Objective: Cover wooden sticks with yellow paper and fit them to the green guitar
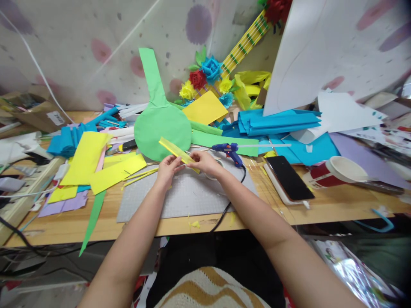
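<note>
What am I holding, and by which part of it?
A yellow strip: your left hand grips its near edge around the middle, and your right hand grips it close to the right end, leaving the far-left end free.

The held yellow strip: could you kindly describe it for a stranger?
On the wooden table lies a grey mat. At its far side, left hand and right hand hold the yellow strip. Unlike the nearby yellow sheets, it is narrow and held.
</note>
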Demonstrator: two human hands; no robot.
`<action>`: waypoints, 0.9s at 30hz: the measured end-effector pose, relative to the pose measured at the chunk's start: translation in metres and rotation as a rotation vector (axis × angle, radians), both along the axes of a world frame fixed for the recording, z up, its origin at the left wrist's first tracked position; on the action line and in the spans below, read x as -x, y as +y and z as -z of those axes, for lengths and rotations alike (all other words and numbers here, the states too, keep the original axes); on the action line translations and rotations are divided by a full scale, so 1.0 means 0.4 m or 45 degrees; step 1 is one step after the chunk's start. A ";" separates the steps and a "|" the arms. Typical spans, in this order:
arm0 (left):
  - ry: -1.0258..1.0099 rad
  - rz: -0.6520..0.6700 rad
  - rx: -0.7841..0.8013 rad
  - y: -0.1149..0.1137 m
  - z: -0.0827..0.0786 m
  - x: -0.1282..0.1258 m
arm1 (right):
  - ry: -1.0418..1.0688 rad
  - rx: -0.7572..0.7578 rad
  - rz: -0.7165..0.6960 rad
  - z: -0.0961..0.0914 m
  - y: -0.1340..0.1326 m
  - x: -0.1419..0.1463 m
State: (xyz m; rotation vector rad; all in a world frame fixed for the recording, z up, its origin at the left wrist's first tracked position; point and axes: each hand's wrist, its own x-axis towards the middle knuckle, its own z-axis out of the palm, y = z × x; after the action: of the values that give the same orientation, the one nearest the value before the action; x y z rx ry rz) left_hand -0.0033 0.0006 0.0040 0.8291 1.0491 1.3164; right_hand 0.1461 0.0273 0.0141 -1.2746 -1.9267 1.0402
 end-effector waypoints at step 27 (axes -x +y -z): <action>-0.155 -0.364 -0.089 0.022 0.002 0.033 | -0.589 -0.084 0.168 -0.011 -0.088 -0.211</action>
State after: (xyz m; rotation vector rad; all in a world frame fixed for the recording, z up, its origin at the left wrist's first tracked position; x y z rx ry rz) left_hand -0.0165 0.0095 0.0033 0.6574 1.0567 1.6314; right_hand 0.2306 -0.0079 0.0185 -1.6896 -2.1480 0.6466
